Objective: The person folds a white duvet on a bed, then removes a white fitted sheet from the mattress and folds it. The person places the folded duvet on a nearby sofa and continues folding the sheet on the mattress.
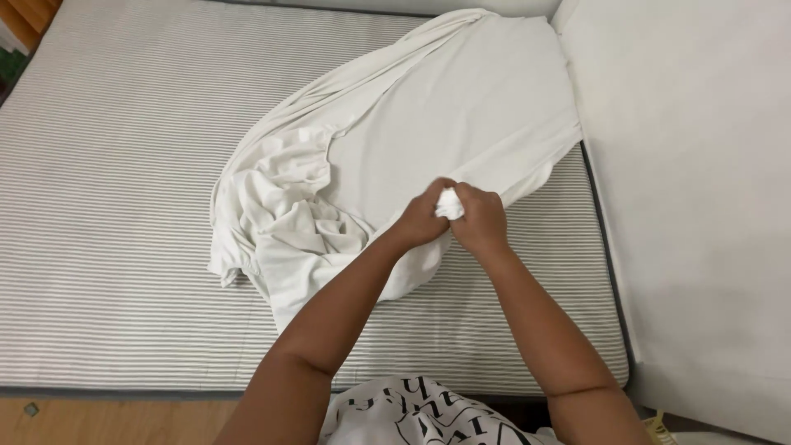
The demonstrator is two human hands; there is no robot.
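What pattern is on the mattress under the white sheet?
Fine grey and white stripes on the mattress, shown clearly in the head view.

Mattress [107,247] left of sheet [428,124] open w/ room; wall [700,206] blocks right.

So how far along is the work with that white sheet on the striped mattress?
Early on. Done: one end of the white fabric sheet lies flat at the far corner of the grey-striped mattress. In hand: left hand and right hand pinch one bunched edge. Left: the crumpled near part.
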